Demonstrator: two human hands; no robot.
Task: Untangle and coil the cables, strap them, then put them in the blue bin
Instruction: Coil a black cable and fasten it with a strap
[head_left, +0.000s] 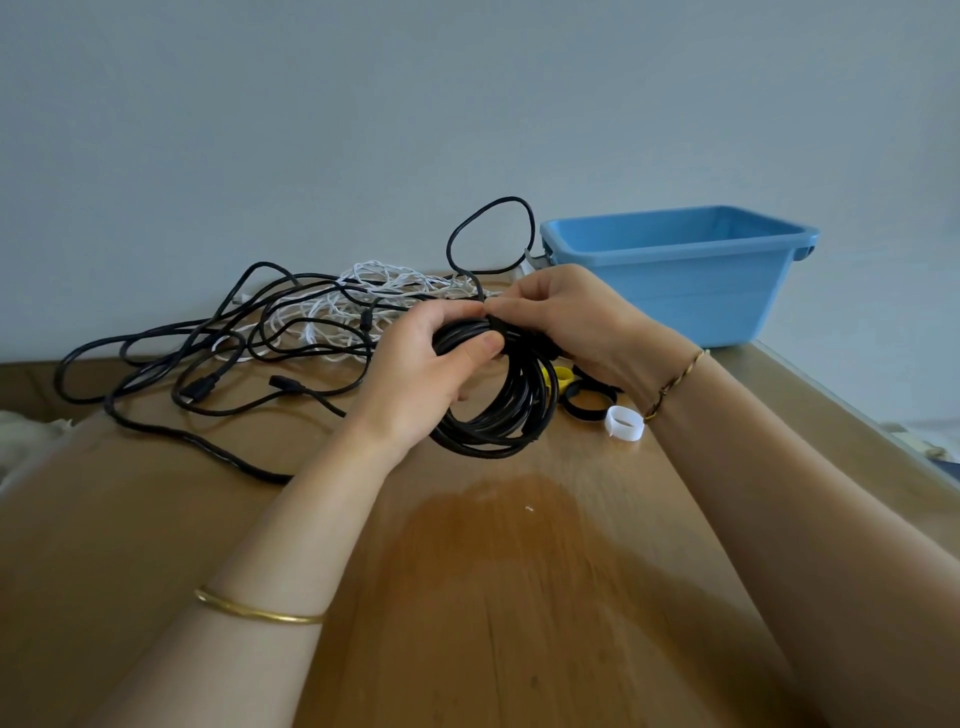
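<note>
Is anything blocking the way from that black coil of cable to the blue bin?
Nothing visible does. The left hand and right hand hold the coil; the blue bin stands open beyond the right hand.

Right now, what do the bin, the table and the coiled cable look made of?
Blue bin: likely plastic, smooth moulded rim, even colour. Table: wood or veneer, visible grain, slight sheen. Coiled black cable: probably rubbery plastic jacket, matte.
</note>
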